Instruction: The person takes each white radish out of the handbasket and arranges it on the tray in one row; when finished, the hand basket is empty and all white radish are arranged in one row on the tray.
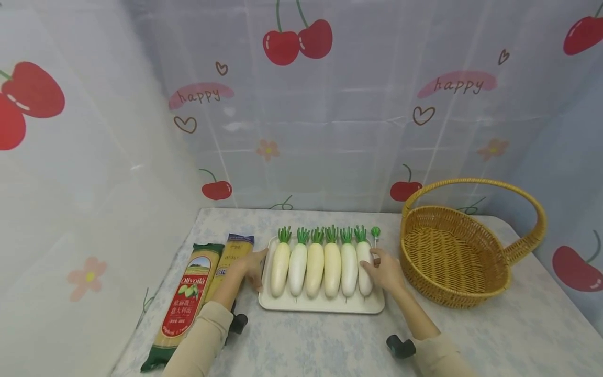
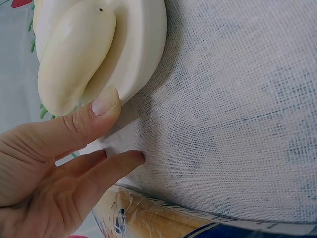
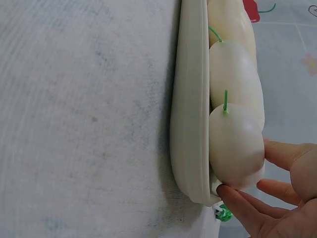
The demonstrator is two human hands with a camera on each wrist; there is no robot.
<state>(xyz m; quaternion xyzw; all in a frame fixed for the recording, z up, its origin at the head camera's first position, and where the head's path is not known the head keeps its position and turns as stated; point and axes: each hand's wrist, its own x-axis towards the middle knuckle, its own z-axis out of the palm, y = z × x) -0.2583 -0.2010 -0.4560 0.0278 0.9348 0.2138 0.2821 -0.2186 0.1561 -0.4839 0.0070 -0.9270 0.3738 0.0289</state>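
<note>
Several white radishes (image 1: 332,269) with green tops lie side by side on a cream tray (image 1: 325,305). My left hand (image 1: 254,267) is at the tray's left rim. In the left wrist view its thumb (image 2: 105,101) lies against the rim, and the other fingers are spread over the cloth beside it. At the right end, my right hand (image 1: 387,269) pinches the last white radish (image 3: 237,144), thumb on its upper side and fingers along its outer side. That radish lies within the tray, against its neighbour.
A wicker basket (image 1: 457,296) with a tall handle stands right of the tray. Two pasta packs, one red-labelled (image 1: 183,309) and one yellow (image 1: 232,256), lie at the left. A green ball on a thin stick (image 1: 375,231) is behind the tray's right corner. Cherry-print curtains (image 1: 330,131) surround the table.
</note>
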